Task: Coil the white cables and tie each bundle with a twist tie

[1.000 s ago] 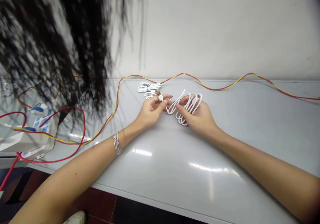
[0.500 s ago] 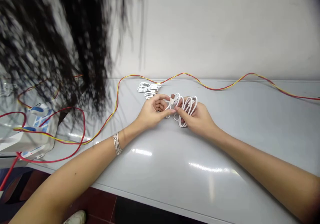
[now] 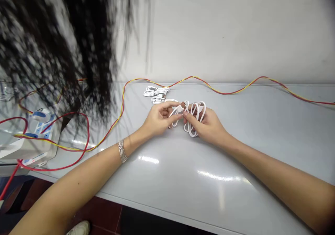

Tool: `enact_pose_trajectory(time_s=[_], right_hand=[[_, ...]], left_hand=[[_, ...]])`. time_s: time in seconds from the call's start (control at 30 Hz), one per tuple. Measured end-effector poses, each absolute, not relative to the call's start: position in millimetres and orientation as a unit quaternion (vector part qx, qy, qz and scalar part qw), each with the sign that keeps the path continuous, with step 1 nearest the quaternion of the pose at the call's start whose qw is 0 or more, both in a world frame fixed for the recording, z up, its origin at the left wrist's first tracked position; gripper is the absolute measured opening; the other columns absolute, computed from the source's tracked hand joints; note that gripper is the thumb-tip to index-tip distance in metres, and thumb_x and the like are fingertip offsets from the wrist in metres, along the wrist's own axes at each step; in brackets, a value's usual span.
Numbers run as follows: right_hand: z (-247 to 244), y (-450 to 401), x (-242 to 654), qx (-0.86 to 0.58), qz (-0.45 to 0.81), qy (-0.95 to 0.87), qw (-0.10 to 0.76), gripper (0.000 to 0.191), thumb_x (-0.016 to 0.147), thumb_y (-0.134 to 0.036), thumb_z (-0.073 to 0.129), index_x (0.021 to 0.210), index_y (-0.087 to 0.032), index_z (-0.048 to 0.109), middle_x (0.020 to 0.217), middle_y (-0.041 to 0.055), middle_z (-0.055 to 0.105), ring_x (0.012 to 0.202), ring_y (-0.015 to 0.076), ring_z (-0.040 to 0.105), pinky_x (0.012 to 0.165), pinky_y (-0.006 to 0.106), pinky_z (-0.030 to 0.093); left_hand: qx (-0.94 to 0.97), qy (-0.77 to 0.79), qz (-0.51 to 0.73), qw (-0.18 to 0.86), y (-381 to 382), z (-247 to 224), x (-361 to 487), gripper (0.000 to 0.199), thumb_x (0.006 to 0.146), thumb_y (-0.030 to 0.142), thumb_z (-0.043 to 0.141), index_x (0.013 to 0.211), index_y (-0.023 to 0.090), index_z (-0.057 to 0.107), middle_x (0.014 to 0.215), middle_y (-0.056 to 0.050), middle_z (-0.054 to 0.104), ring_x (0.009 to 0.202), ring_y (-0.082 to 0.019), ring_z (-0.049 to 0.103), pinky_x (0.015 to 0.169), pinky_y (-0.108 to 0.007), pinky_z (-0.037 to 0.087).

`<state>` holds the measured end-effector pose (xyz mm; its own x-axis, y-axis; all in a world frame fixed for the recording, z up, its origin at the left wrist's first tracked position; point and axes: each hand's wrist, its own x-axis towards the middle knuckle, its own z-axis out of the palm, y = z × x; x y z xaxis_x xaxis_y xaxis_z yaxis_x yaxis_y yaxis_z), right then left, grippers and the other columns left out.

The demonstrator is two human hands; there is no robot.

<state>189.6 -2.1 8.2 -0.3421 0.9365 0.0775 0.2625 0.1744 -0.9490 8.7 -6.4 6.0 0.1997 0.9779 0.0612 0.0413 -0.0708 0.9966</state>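
A looped white cable (image 3: 192, 118) is between my two hands above the grey table (image 3: 167, 168). My left hand (image 3: 163, 118) pinches its left part between thumb and fingers, close to a connector (image 3: 180, 107) with a brownish end. My right hand (image 3: 205, 121) has its fingers closed around the larger loops on the right, its thumb tip near my left thumb. Behind my left hand lie bundled white cables (image 3: 154, 91) with dark ties. The fingers behind the loops are partly hidden.
A twisted red and yellow wire (image 3: 227, 93) runs along the table's back by the wall. On the left are a white power strip (image 3: 43, 130) with blue parts and a looped red cable (image 3: 87, 130). Dark hair blurs the upper left.
The connector has tilted and shifted slightly right. More of the cable loops show near my left fingers, and the right loops have changed shape a little. Both arms are almost where they were.
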Motion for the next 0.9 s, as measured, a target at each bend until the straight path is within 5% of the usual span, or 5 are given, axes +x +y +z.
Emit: enact_pose_trajectory(time_s=[0.17, 0.37, 0.53, 0.73, 0.9], right_hand=[[9.6, -4.3, 189.1, -0.443, 0.436, -0.707, 0.338, 0.027, 0.089, -0.039, 0.057, 0.072, -0.018, 0.054, 0.061, -0.0024, 0.051, 0.055, 0.01, 0.046, 0.053, 0.024, 0.037], [8.3, -3.5, 187.2, -0.46, 0.457, -0.661, 0.378, 0.031, 0.089, -0.045, 0.056, 0.073, -0.018, 0.055, 0.064, -0.0009, 0.055, 0.054, 0.0103, 0.048, 0.052, 0.024, 0.04], [6.7, -1.4, 186.2, -0.502, 0.484, -0.57, 0.434, 0.032, 0.087, -0.048, 0.058, 0.073, -0.019, 0.054, 0.063, -0.0013, 0.055, 0.05, 0.0103, 0.048, 0.046, 0.024, 0.04], [6.9, -1.9, 185.9, -0.494, 0.503, -0.569, 0.424, 0.03, 0.088, -0.044, 0.054, 0.072, -0.019, 0.053, 0.058, -0.0031, 0.048, 0.046, 0.0094, 0.044, 0.043, 0.023, 0.037], [1.3, -3.7, 188.0, -0.464, 0.482, -0.629, 0.396, 0.023, 0.092, -0.038, 0.05, 0.102, -0.019, 0.06, 0.066, -0.0032, 0.052, 0.049, 0.0103, 0.047, 0.047, 0.024, 0.038]], left_hand=[[0.599, 0.464, 0.476, 0.446, -6.4, 3.3, 10.2, 0.02, 0.083, 0.028, 0.067, 0.094, 0.012, 0.072, 0.102, -0.009, 0.057, 0.056, -0.004, 0.054, 0.042, -0.018, 0.046], [0.646, 0.446, 0.458, 0.416, -3.7, -0.8, 5.5, 0.023, 0.078, 0.022, 0.068, 0.098, 0.012, 0.072, 0.108, -0.012, 0.06, 0.094, -0.017, 0.064, 0.078, -0.027, 0.061], [0.62, 0.429, 0.497, 0.43, -0.5, -1.3, 1.7, 0.026, 0.075, 0.016, 0.064, 0.1, 0.014, 0.072, 0.118, -0.012, 0.059, 0.102, -0.019, 0.066, 0.095, -0.034, 0.058], [0.61, 0.499, 0.525, 0.321, -0.5, 1.0, 5.2, 0.015, 0.077, 0.027, 0.073, 0.084, 0.014, 0.075, 0.095, -0.009, 0.067, 0.082, -0.013, 0.063, 0.075, -0.025, 0.056], [0.638, 0.53, 0.482, 0.283, 0.7, 6.2, 2.2, 0.023, 0.084, 0.036, 0.067, 0.089, 0.015, 0.075, 0.072, -0.003, 0.062, 0.065, -0.01, 0.05, 0.063, -0.024, 0.042]])
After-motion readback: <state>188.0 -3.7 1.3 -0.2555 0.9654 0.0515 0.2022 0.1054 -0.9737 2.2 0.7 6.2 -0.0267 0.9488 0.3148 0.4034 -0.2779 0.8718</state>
